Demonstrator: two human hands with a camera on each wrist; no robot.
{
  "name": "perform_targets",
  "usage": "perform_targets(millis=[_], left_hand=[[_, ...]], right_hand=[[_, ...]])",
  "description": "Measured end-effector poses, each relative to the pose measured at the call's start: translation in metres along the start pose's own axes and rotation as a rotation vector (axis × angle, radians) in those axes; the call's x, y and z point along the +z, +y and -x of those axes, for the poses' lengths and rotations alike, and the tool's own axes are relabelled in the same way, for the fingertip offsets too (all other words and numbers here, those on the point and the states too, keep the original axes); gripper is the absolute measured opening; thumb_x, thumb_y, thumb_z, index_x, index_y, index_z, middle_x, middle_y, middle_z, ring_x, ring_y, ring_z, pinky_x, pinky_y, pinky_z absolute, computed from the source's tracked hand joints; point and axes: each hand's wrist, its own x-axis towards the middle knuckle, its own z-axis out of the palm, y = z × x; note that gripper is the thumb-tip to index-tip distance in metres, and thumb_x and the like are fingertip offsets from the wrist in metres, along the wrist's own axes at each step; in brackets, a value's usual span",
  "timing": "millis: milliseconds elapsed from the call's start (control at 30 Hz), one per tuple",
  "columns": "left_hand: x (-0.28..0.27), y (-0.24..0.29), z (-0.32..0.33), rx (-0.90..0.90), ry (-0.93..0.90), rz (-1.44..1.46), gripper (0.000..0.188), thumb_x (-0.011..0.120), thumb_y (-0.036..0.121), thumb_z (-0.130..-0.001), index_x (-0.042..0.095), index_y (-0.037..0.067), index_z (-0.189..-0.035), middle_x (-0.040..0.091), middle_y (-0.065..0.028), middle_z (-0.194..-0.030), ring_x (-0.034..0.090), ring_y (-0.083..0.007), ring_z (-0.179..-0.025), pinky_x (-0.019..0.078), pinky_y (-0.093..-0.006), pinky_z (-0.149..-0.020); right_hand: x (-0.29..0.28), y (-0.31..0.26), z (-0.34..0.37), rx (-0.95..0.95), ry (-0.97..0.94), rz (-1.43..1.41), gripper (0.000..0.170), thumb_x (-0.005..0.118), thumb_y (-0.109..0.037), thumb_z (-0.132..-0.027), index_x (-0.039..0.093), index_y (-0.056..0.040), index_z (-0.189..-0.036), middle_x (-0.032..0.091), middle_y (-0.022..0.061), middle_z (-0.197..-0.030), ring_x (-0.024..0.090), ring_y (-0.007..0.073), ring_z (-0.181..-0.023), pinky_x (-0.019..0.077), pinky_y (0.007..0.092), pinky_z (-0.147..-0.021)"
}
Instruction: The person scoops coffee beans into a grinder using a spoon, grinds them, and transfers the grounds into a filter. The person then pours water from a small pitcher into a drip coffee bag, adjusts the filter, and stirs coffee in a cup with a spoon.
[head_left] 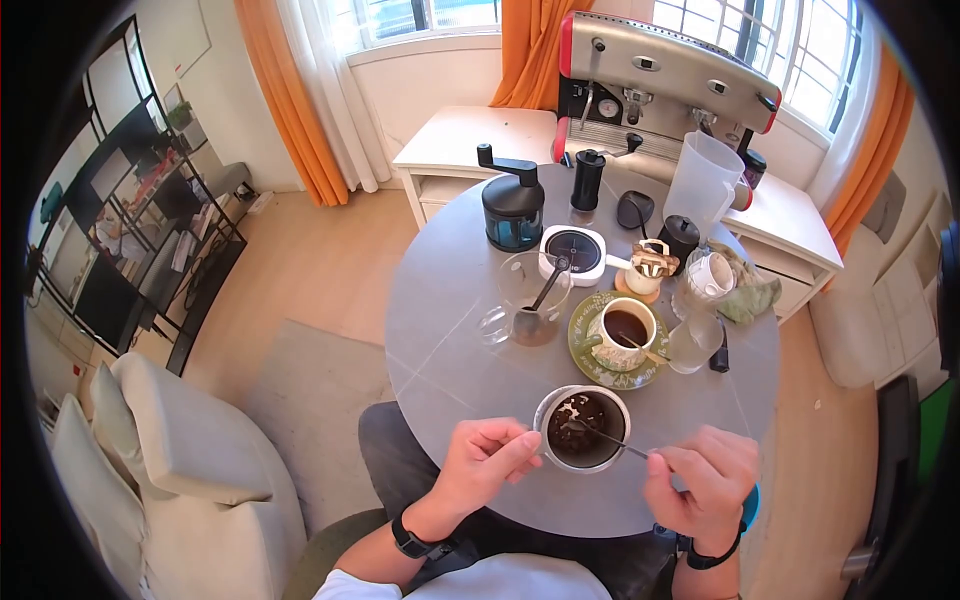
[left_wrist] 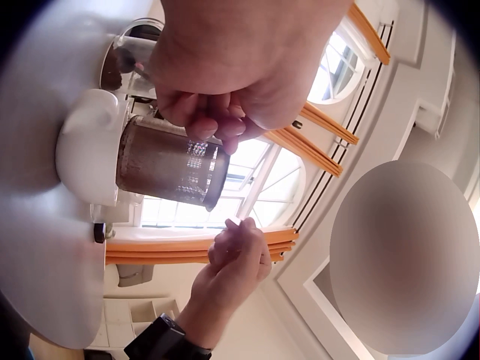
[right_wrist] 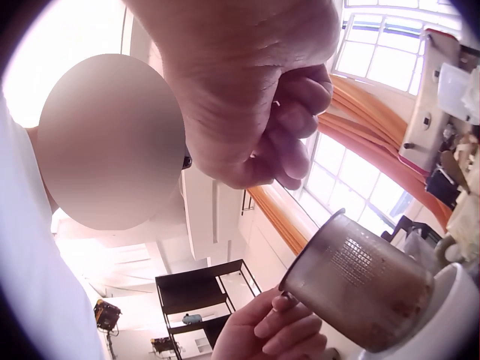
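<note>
A metal mesh coffee filter (head_left: 601, 455) stands in front of me, dark grounds (head_left: 570, 425) with pale bits inside. Below it in the left wrist view sits a white mug (left_wrist: 75, 169). My left hand (head_left: 485, 462) pinches the filter's rim area on the left side; its fingertips also show at the edge in the right wrist view. With the right hand (head_left: 705, 482) I grip a thin spoon (head_left: 612, 439) by its handle end, its bowl down among the grounds. The mesh side of the filter (right_wrist: 360, 277) shows in the right wrist view.
Beyond the filter, a cup of dark coffee (head_left: 626, 328) stands on a green saucer (head_left: 588, 366). Around it are a glass carafe (head_left: 520, 290) holding a black scoop, a white scale (head_left: 573, 250), a grinder (head_left: 513, 210) and a clear plastic jug (head_left: 702, 180). An espresso machine (head_left: 670, 80) stands behind.
</note>
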Motion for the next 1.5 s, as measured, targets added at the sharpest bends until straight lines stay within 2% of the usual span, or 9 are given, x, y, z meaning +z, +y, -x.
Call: perform_targets(millis=[100, 167, 300, 367, 400, 467, 700, 867, 1500], left_hand=[[-0.005, 0.003, 0.003, 0.029, -0.019, 0.052, 0.024, 0.068, 0.015, -0.105, 0.074, -0.003, -0.089, 0.067, -0.0023, -0.074, 0.054, -0.0059, -0.061, 0.0416, -0.0231, -0.055], [-0.012, 0.007, 0.002, 0.114, -0.017, 0.086, 0.021, 0.068, 0.011, -0.105, 0.074, -0.003, -0.091, 0.067, -0.0031, -0.075, 0.053, -0.0069, -0.060, 0.0427, -0.0234, -0.056], [-0.016, 0.015, -0.004, 0.208, 0.059, 0.036, 0.018, 0.067, 0.008, -0.104, 0.074, -0.003, -0.091, 0.065, -0.0028, -0.073, 0.053, -0.0070, -0.059, 0.0437, -0.0239, -0.055], [-0.017, 0.020, -0.009, 0.277, 0.099, -0.061, 0.018, 0.067, 0.008, -0.104, 0.074, -0.003, -0.091, 0.065, -0.0024, -0.073, 0.053, -0.0065, -0.059, 0.0432, -0.0235, -0.055], [-0.017, 0.024, -0.012, 0.346, 0.142, -0.152, 0.019, 0.067, 0.009, -0.104, 0.074, -0.003, -0.091, 0.065, -0.0020, -0.072, 0.053, -0.0059, -0.060, 0.0427, -0.0231, -0.055], [-0.018, 0.036, -0.022, 0.371, 0.180, -0.209, 0.020, 0.069, 0.010, -0.103, 0.075, -0.002, -0.089, 0.064, 0.0000, -0.070, 0.052, -0.0047, -0.059, 0.0403, -0.0221, -0.054], [-0.033, 0.066, -0.092, 0.695, 0.322, -0.838, 0.022, 0.073, 0.010, -0.100, 0.071, -0.002, -0.081, 0.057, -0.0023, -0.062, 0.048, -0.0065, -0.055, 0.0352, -0.0271, -0.051], [-0.038, 0.063, -0.127, 0.872, 0.284, -1.127, 0.022, 0.076, 0.007, -0.094, 0.065, 0.000, -0.076, 0.055, -0.0086, -0.064, 0.050, -0.0201, -0.053, 0.0385, -0.0342, -0.051], [-0.044, 0.059, -0.138, 1.088, 0.201, -1.390, 0.022, 0.079, 0.001, -0.087, 0.063, 0.002, -0.073, 0.053, -0.0089, -0.064, 0.053, -0.0264, -0.055, 0.0397, -0.0388, -0.051]], right_hand=[[-0.010, 0.010, 0.014, 0.035, 0.139, -0.022, 0.011, 0.079, -0.005, -0.075, 0.069, -0.0082, -0.073, 0.055, 0.0020, -0.057, 0.052, 0.0188, -0.047, 0.0383, 0.0301, -0.045], [-0.005, 0.025, 0.028, 0.181, 0.191, -0.203, 0.011, 0.078, -0.005, -0.078, 0.068, -0.0070, -0.072, 0.054, 0.0037, -0.056, 0.050, 0.0174, -0.045, 0.0353, 0.0295, -0.045], [0.011, 0.035, 0.027, 0.318, 0.084, -0.299, 0.018, 0.073, -0.006, -0.087, 0.066, -0.0042, -0.071, 0.058, 0.0052, -0.059, 0.049, 0.0134, -0.046, 0.0336, 0.0278, -0.045], [0.028, 0.040, 0.026, 0.670, 0.264, -0.742, 0.024, 0.068, -0.009, -0.096, 0.065, -0.0029, -0.073, 0.063, 0.0049, -0.064, 0.051, 0.0086, -0.049, 0.0322, 0.0241, -0.046], [0.033, 0.045, 0.025, 0.668, 0.270, -0.745, 0.024, 0.068, -0.009, -0.096, 0.065, -0.0029, -0.073, 0.063, 0.0049, -0.064, 0.051, 0.0086, -0.049, 0.0322, 0.0241, -0.046], [0.039, 0.060, 0.021, 0.899, 0.495, -1.016, 0.029, 0.063, -0.014, -0.102, 0.066, -0.0033, -0.076, 0.065, 0.0034, -0.068, 0.052, 0.0051, -0.053, 0.0318, 0.0202, -0.047], [0.056, 0.085, 0.025, 0.967, 0.505, -1.133, 0.031, 0.065, -0.018, -0.103, 0.067, -0.0037, -0.077, 0.064, 0.0027, -0.066, 0.049, 0.0048, -0.051, 0.0296, 0.0199, -0.047], [0.069, 0.088, 0.030, 0.951, 0.476, -1.161, 0.032, 0.064, -0.017, -0.104, 0.068, -0.0023, -0.076, 0.064, 0.0024, -0.066, 0.048, 0.0042, -0.051, 0.0296, 0.0202, -0.047], [0.074, 0.090, 0.040, 0.951, 0.376, -1.097, 0.032, 0.064, -0.016, -0.104, 0.070, -0.0002, -0.077, 0.064, 0.0022, -0.066, 0.050, 0.0045, -0.053, 0.0290, 0.0204, -0.048]])
